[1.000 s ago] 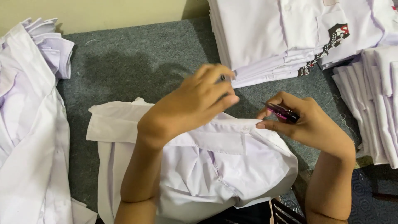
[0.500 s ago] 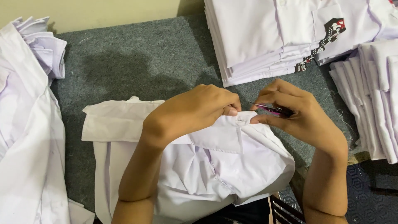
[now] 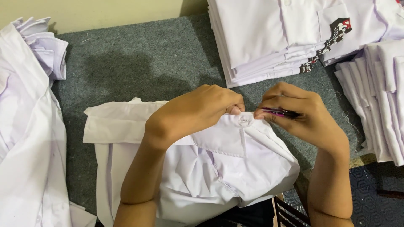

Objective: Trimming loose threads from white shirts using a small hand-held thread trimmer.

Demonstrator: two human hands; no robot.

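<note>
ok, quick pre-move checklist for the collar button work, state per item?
1. Left hand pinches the white shirt collar at the button: ok.
2. Right hand grips the small purple tool: ok.
3. Tool tip at the button: cannot tell, fingers hide it.
4. Shirt lies flat on the grey carpet: not ok, bunched over the lap.
5. Folded shirt stack apart from the hands: ok.

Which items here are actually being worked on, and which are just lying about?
In hand: white shirt, its collar button, small purple tool, left hand, right hand.
Lying about: folded shirt stack, right-edge stack, loose shirts, grey carpet.
</note>
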